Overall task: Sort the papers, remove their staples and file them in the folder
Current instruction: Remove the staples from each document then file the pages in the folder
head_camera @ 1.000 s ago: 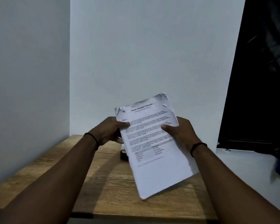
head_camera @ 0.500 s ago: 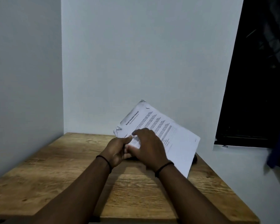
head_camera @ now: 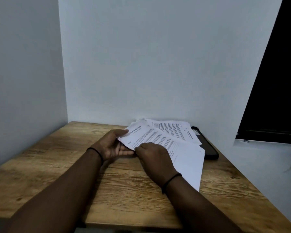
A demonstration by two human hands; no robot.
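Observation:
A white printed document [head_camera: 180, 148] of several sheets lies slanted over the back right of the wooden table [head_camera: 60, 158]. My left hand [head_camera: 114, 145] is palm up under its top left corner, with the thumb on the upper edge. My right hand [head_camera: 155, 157] holds the document's near left edge, fingers curled over the paper. A second printed paper [head_camera: 173, 128] lies behind it near the wall. A black folder [head_camera: 208, 147] lies flat under the papers at the table's right edge. No staple is visible.
White walls close off the table at the back and the left. A dark window opening [head_camera: 274, 98] is at the right, above a white ledge [head_camera: 259, 157]. The table's right edge runs close to the folder.
The document came down from an upright, raised position to lie low over the table. My right hand moved from its right side to its left edge. A second paper and the folder are now uncovered.

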